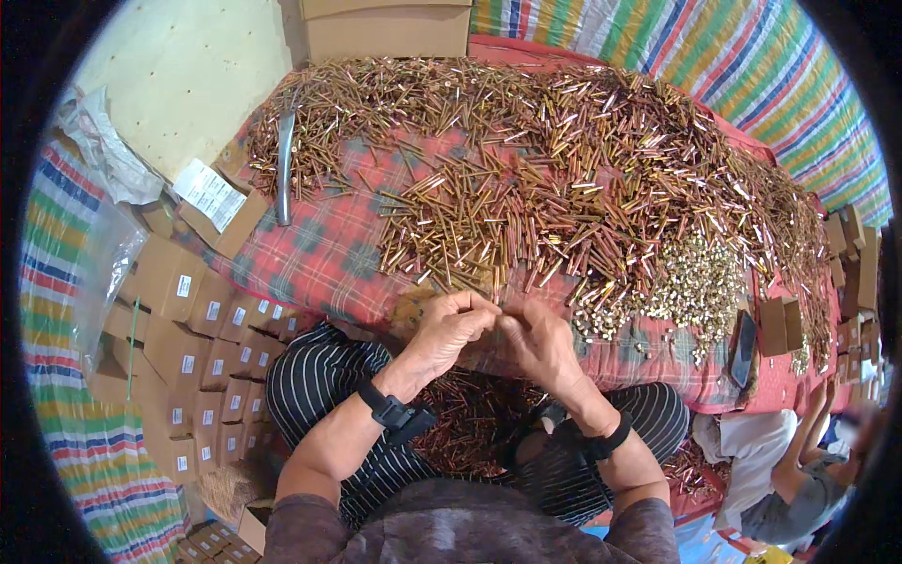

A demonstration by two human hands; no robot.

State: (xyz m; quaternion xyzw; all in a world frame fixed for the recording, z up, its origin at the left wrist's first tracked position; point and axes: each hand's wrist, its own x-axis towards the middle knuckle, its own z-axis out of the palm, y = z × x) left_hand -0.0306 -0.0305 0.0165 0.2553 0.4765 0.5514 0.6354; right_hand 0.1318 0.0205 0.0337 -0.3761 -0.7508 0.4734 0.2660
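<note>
Both hands meet at the near edge of a red plaid cloth [329,226], fingertips almost touching. My left hand [449,327] is closed, thumb and forefinger pinched together. My right hand [542,343], slightly blurred, is also closed in a pinch beside it. Whatever lies between the fingertips is too small to make out. Just beyond them spreads a big pile of thin copper- and brass-coloured metal rods [554,211]. A heap of small shiny nut-like pieces [691,287] lies to the right of my right hand. More rods [474,409] fill the space between my legs.
Small brown cartons [197,367] are stacked at the left, near an open box with a label [230,211]. A curved metal strip [285,169] lies on the cloth. A dark phone-like slab [743,348] and a small carton [780,326] sit right. Another person [799,479] sits at lower right.
</note>
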